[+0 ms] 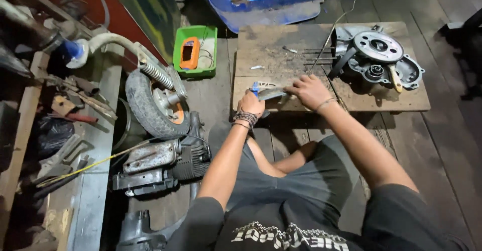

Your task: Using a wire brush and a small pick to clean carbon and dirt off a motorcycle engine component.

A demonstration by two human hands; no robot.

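My left hand (251, 103) is closed around the blue handle of a small tool, a blade or scraper, at the near edge of a wooden board (266, 50). Beaded bracelets circle that wrist. My right hand (310, 90) presses fingers down on a flat grey metal piece (272, 93) lying on the board just beside the tool. A metal engine casing (379, 57) with a round plate and protruding studs sits at the board's right end, apart from both hands.
A green tray (196, 51) with an orange part stands left of the board. A small wheel with spring and arm (153, 97) and an engine block (160, 163) lie at left. Tools fill a shelf (75, 105). A blue body panel (266, 0) is behind.
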